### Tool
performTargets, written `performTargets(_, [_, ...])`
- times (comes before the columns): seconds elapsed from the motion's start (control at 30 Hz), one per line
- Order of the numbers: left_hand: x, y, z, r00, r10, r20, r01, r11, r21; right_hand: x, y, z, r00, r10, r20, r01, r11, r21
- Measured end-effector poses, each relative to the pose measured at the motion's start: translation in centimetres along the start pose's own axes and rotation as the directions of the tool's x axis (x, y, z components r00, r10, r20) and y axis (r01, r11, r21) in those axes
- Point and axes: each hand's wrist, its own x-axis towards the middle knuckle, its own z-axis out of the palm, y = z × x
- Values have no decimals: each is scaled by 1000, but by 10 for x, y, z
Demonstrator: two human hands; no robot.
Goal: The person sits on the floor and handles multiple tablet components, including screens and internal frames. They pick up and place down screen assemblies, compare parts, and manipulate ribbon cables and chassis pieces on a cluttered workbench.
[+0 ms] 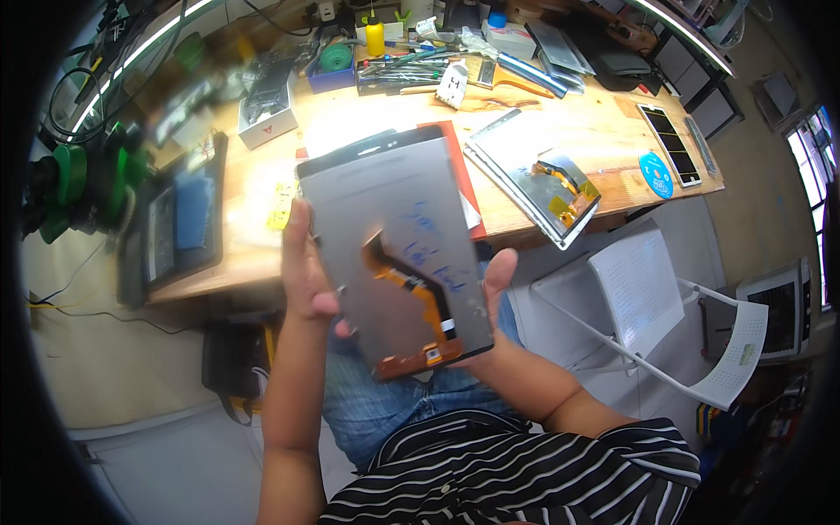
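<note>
Between my two hands is a tablet screen panel [350,197], its grey back turned up toward me. An orange and black flex cable [411,278] runs down that back, and blue handwriting lies beside it. My left hand [306,271] grips the panel's left edge, thumb up along the side. On the lower right edge, my right hand [497,302] holds it with the thumb raised and the other fingers hidden behind. The panel is tilted above my lap, in front of the bench edge. Another screen panel with a flex cable [564,188] rests on the bench to the right.
The wooden bench [612,114] carries a blue-handled brush [529,74], a yellow bottle [374,37], a white box [268,118], a blue disc [654,173] and a white-framed panel [672,144]. A dark tablet [184,214] lies at left. A white folding chair [639,284] stands at right.
</note>
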Motion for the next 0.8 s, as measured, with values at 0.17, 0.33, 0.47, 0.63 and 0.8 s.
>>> performTargets(0.17, [-22, 11, 6, 669, 521, 530, -693, 182, 697, -2, -27, 19, 925, -283, -253, 222, 944, -244])
performTargets(0.33, [-45, 2, 25, 585, 208, 784, -789, -77, 610, 8, -42, 23, 901, -377, -215, 300, 899, -318])
performTargets(0.47, [-44, -6, 32, 602, 178, 778, -781, -69, 620, 6, -36, 25, 869, -413, -271, 279, 863, -421])
performTargets(0.63, [-44, -6, 32, 557, 159, 815, -812, -103, 575, 4, -33, 29, 871, -400, -286, 275, 878, -392])
performTargets(0.8, [-48, -12, 33, 440, 187, 878, -837, -268, 477, 7, -30, 33, 880, -400, -257, 283, 875, -393])
